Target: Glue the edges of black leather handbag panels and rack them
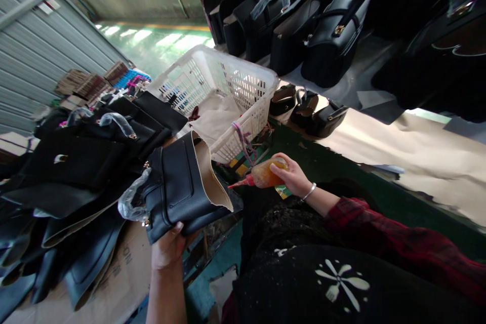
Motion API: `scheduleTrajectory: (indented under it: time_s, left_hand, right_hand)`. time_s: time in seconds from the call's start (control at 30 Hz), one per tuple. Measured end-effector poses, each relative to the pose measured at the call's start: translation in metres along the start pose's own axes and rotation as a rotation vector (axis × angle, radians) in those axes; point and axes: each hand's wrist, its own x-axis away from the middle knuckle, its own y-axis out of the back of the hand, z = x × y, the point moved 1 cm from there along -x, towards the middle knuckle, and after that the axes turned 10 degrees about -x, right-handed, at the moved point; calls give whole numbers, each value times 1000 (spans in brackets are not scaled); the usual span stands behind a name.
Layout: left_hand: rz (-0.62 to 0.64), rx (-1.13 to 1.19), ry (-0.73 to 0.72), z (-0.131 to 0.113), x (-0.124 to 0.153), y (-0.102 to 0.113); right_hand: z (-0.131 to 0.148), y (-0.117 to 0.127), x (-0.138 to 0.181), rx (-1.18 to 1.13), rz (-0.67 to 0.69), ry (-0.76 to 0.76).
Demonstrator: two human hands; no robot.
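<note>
Left hand (169, 249): closed around the lower corner of one black handbag (178, 187), thumb on the near face and fingers hidden behind it. The bag is held up above the near edge of the worktop (334, 162), its open mouth turned towards the right hand, showing a beige inner face. Clear plastic wrap (132, 201) covers its handle.

Right hand (293, 178): fingers curled around one squeeze bottle (266, 174) of amber liquid. It lies nearly level, and its red nozzle (241, 182) points at the bag's mouth. The tip is just beside the beige rim; whether it touches cannot be told. A bracelet (309, 192) circles the wrist, above a red plaid sleeve (379, 233).

Counts:
- One white plastic basket (250, 86) stands behind the bottle, with pale cloth (216, 116) inside.
- One heap of black handbags (76, 162) lies to the left of the held bag on cardboard (125, 273); the items overlap too much to count.
- One row of upright black handbags (334, 35) runs along the far edge. At least four can be told apart, and several have handles wrapped in plastic.
- A few small black pieces (307, 111) lie just beside the basket; their number is unclear.
</note>
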Motion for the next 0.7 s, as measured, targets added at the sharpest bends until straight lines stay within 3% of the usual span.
scheduleTrajectory:
  time_s: [0.2, 0.37, 0.53, 0.7]
  left_hand:
    - [37, -5, -1, 2, 0, 4]
    - [47, 9, -6, 0, 1, 2]
    - [37, 33, 66, -1, 7, -1]
    - [15, 23, 98, -2, 13, -5]
  right_hand:
    - [4, -18, -8, -49, 62, -19]
    - [0, -6, 3, -84, 60, -143]
    - [-3, 3, 28, -416, 84, -421]
    - [-3, -25, 56, -788, 205, -665]
